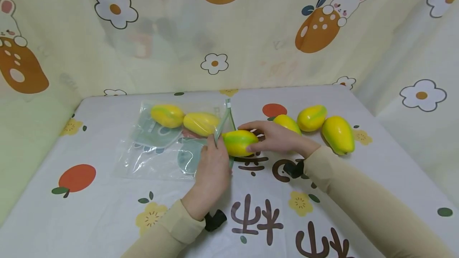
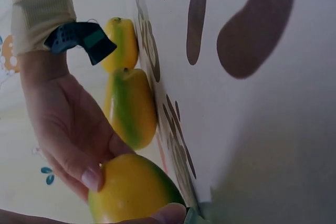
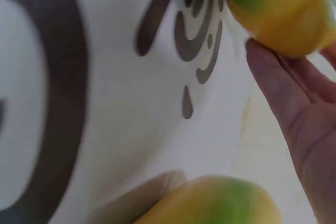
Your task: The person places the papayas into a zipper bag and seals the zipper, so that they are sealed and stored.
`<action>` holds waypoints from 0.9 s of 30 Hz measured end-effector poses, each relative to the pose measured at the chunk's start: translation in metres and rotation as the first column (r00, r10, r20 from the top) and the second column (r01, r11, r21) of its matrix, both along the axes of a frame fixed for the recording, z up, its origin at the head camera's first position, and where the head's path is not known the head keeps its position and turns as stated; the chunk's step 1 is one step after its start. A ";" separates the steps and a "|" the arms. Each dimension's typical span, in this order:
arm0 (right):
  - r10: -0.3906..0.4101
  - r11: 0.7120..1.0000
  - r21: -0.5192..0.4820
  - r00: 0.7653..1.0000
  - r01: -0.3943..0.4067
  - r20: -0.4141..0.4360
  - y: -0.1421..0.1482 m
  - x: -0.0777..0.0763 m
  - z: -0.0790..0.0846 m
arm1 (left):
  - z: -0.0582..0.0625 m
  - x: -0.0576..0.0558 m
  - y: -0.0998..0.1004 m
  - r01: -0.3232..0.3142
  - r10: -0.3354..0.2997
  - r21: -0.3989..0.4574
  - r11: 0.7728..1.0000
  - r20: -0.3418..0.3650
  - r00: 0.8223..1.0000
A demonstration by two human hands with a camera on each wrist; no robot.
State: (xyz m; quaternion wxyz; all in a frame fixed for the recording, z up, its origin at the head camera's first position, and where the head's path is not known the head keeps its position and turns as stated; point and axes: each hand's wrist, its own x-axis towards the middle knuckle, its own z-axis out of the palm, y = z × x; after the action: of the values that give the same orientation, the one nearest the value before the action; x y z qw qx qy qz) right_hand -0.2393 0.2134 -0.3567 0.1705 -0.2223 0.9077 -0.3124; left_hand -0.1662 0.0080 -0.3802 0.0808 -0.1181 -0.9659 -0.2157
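The clear bag (image 1: 155, 164) lies at left, and the left hand (image 1: 214, 166), stretched forward, pinches its open edge. Between the two hands — just at the bag's mouth — there is one yellow-green fruit (image 1: 239, 143), and the right hand (image 1: 277, 136), reaching inward, grips its right end with thumb and fingers.

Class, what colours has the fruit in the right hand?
The fruit in the right hand is yellow with a green streak; the head view shows it best.
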 end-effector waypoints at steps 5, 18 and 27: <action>0.043 0.998 0.033 0.997 -0.045 0.058 -0.011 -0.010 0.001 | 0.000 0.002 0.000 -0.018 0.017 -0.027 0.999 -0.020 1.000; -0.097 0.995 0.014 0.995 0.097 0.006 -0.026 -0.009 -0.006 | 0.001 0.006 0.004 -0.080 0.064 -0.083 0.993 -0.182 0.981; -0.093 0.995 -0.029 0.996 0.093 -0.009 -0.023 -0.003 -0.007 | 0.007 0.011 0.006 -0.093 0.083 -0.054 0.994 -0.164 0.983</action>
State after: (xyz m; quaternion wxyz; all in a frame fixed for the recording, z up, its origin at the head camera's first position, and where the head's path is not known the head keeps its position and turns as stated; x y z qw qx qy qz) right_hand -0.2420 0.1901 -0.3634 0.1477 -0.1838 0.9134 -0.3318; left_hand -0.1552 0.0141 -0.3730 0.1646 -0.0947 -0.9667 -0.1718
